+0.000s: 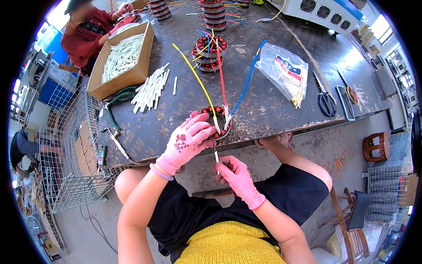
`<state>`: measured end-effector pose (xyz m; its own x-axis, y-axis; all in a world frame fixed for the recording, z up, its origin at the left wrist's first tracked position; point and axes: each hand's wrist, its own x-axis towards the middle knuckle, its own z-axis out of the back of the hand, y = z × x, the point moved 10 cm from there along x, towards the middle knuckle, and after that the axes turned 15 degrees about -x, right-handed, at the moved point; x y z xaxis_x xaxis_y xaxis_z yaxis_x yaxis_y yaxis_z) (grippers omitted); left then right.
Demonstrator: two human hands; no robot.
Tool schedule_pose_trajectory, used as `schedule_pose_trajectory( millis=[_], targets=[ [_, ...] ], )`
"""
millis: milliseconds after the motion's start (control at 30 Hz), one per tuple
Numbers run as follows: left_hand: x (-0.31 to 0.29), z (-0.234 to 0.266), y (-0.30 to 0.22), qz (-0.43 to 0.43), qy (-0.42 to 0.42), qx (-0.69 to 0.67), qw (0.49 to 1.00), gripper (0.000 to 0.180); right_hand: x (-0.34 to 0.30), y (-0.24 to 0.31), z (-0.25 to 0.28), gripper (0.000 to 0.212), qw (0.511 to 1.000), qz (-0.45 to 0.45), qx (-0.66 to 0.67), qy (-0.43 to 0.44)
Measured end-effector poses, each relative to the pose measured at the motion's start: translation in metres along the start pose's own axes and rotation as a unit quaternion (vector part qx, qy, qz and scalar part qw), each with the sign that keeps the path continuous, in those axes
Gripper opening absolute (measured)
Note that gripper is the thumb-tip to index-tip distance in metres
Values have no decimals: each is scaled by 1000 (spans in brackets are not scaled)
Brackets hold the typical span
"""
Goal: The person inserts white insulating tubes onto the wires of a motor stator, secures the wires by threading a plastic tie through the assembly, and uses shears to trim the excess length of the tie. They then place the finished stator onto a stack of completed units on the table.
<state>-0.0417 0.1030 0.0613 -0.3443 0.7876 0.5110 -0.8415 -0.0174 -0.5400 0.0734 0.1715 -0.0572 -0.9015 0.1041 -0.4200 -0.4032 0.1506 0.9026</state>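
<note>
At the table's near edge lies a ring-shaped motor stator [227, 128] with red and black windings. My left hand [187, 137], in a pink glove, is closed over its left side. A yellow wire [194, 71], a red wire [221, 75] and a blue wire [248, 79] rise from it, with white sleeves at their bases. Below the stator, my pink-gloved right hand [239, 178] pinches a thin white sleeve [216, 155], which points up toward a lead under my left fingers. Whether the lead is inside the sleeve is too small to tell.
A cardboard box [149, 46] of white sleeves stands left, beside loose sleeves [151, 90] and green-handled pliers [112, 118]. Stacked stators [211, 48] are farther back. Right lie a plastic bag [281, 66], scissors [326, 103] and tweezers [351, 94]. A co-worker [85, 37] sits far left.
</note>
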Motion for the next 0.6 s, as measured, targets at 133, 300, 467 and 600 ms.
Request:
schedule_pose_trajectory(
  millis=[133,300,467,600],
  targets=[
    [-1,0,8,18,33,-54,998,46,6,23,4,24,998,30,28,-37],
    [2,3,6,33,58,-95,993,51,20,43,-2,18,996,54,26,-65],
    [-4,3,15,76,-62,-92,991,51,20,78,-7,15,991,101,27,-80],
    [-9,-2,26,136,-98,-171,971,49,9,90,15,16,971,180,-129,-89]
  ],
)
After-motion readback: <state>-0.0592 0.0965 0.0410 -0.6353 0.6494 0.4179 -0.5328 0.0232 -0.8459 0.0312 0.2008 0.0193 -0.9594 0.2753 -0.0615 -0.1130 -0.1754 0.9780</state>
